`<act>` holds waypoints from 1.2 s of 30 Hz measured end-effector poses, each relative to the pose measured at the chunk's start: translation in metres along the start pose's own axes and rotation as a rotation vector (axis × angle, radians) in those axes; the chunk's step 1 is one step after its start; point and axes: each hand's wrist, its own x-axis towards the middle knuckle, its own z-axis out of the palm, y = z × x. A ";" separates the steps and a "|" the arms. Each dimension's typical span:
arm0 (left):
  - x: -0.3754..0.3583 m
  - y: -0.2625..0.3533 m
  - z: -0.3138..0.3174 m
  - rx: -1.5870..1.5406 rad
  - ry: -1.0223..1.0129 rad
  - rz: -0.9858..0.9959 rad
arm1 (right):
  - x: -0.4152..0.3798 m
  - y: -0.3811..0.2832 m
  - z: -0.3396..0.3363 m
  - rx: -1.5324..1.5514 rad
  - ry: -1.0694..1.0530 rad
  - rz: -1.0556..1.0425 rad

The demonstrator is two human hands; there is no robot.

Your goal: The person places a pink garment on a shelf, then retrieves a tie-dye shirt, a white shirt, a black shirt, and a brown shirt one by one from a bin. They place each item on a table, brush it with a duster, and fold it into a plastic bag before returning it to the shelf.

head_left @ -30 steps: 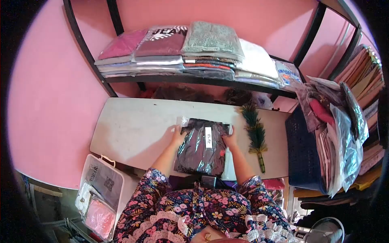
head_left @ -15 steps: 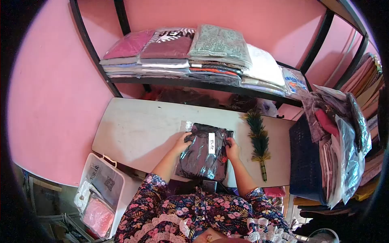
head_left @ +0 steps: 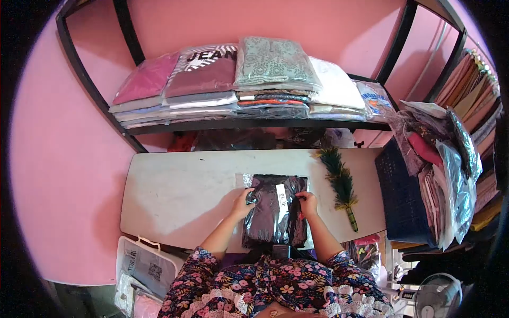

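Observation:
In front of me a dark folded garment in a clear plastic bag (head_left: 268, 214) lies at the near edge of the table. A white label (head_left: 282, 199) with handwritten letters is on its upper middle. My left hand (head_left: 244, 204) holds the bag's left edge, its fingers curled at the plastic. On the opposite side my right hand (head_left: 308, 204) grips the right edge, thumb and fingers closed on it. A clear flap of the bag sticks out past the garment at the upper left.
A green feather duster (head_left: 339, 183) lies right of the bag on the white table (head_left: 169, 185). Bagged clothes stand stacked on the black shelf (head_left: 254, 125) behind. A navy basket (head_left: 403, 201) with bagged clothes is at right, a white bin (head_left: 164, 254) at lower left, a fan (head_left: 437, 299) at lower right.
My view has shifted and levelled, so the table and shelf sit differently in it. Both hands stay at the bag's sides, and the bag now appears straighter and slightly lower in view.

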 end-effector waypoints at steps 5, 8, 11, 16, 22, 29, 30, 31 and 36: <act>0.000 0.034 0.005 0.113 0.052 0.079 | 0.005 -0.014 -0.025 0.215 -0.031 0.171; 0.008 0.084 0.012 0.136 0.108 0.165 | 0.020 -0.028 -0.064 0.242 -0.006 0.130; 0.029 0.154 0.020 0.151 0.142 0.240 | 0.053 -0.048 -0.128 0.318 0.078 -0.009; 0.090 0.293 0.026 0.185 0.157 0.494 | 0.152 -0.063 -0.241 0.341 0.245 -0.254; 0.198 0.416 0.026 0.306 0.325 0.742 | 0.295 -0.114 -0.330 0.254 0.477 -0.544; 0.325 0.459 0.001 0.464 0.320 0.650 | 0.464 -0.117 -0.316 0.275 0.323 -0.351; 0.333 0.446 -0.002 0.470 0.275 0.660 | 0.504 -0.086 -0.295 0.236 0.339 -0.498; 0.346 0.432 -0.005 0.482 0.237 0.669 | 0.526 -0.061 -0.268 0.125 0.357 -0.582; 0.279 0.389 -0.020 1.199 0.106 0.634 | 0.510 -0.063 -0.246 0.041 0.099 -0.109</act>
